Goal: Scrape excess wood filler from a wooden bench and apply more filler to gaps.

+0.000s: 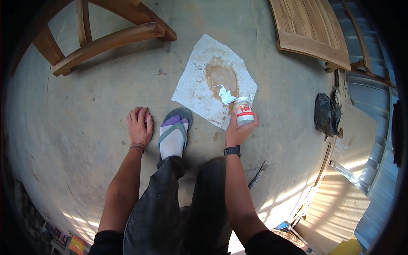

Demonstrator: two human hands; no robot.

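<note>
Here, right fingers (255, 122) half-encircle a jar (245, 114); left fingers (133, 115) curl round something pink (148, 119).

The sheet (195, 76) lies on the floor (106, 93) at upper centre, a wad (226, 95) on it. The jar (245, 111), in the right hand (237, 131), is just right of the wad. The left hand (139, 127) is left of the sandal (178, 124). The bag (327, 114) lies at right, below the panel (312, 38); the frame (106, 44) stands upper left.
</note>
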